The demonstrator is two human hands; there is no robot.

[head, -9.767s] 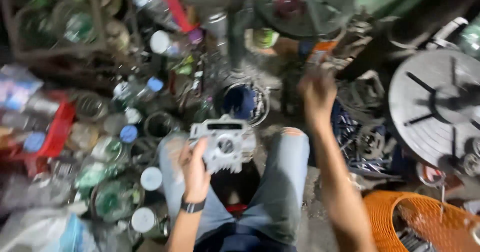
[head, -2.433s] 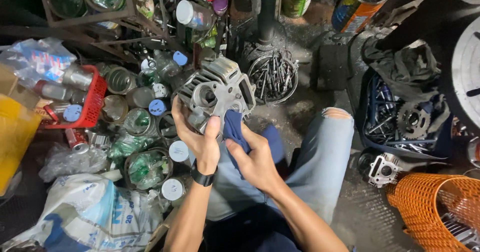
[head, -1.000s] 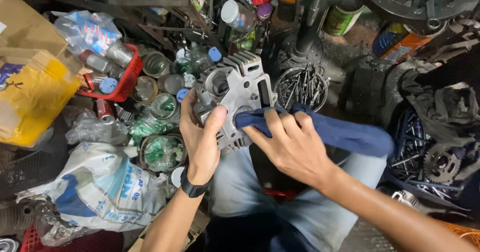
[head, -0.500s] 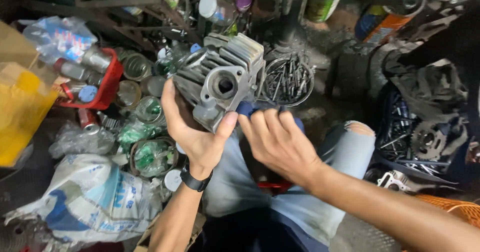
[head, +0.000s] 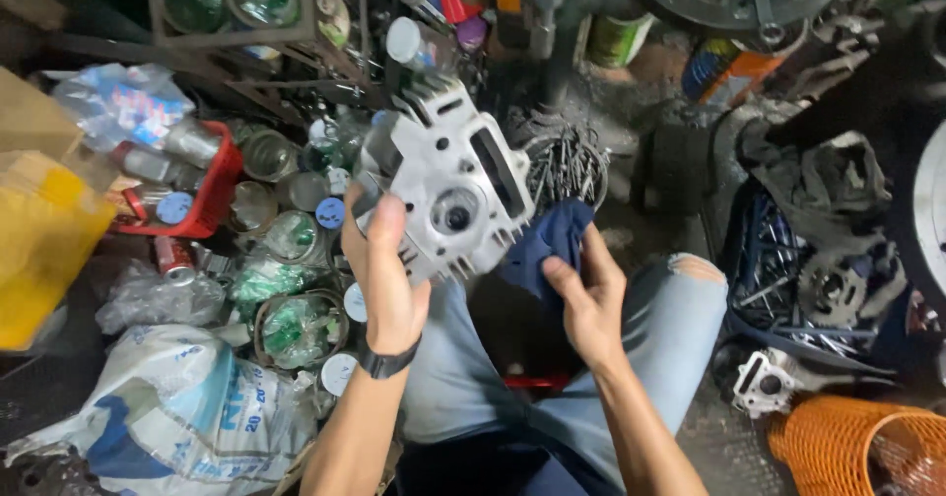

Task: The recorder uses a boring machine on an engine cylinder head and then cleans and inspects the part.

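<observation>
The cast-aluminium engine cylinder head (head: 453, 186) was gripped from below by the left hand (head: 386, 269), its machined face and round port turned upward above the knees. A dark blue rag (head: 547, 245) was bunched in the right hand (head: 589, 299), just beside the casting's lower right edge. The casting was judged best wiped with the finned edges firmly supported. The metal appeared dull grey and ribbed, the cloth soft and creased.

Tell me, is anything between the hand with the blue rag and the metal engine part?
Nothing visible. The right hand holds the blue rag right beside the grey engine part, which the left hand holds up. Only the rag itself lies between them.
</observation>
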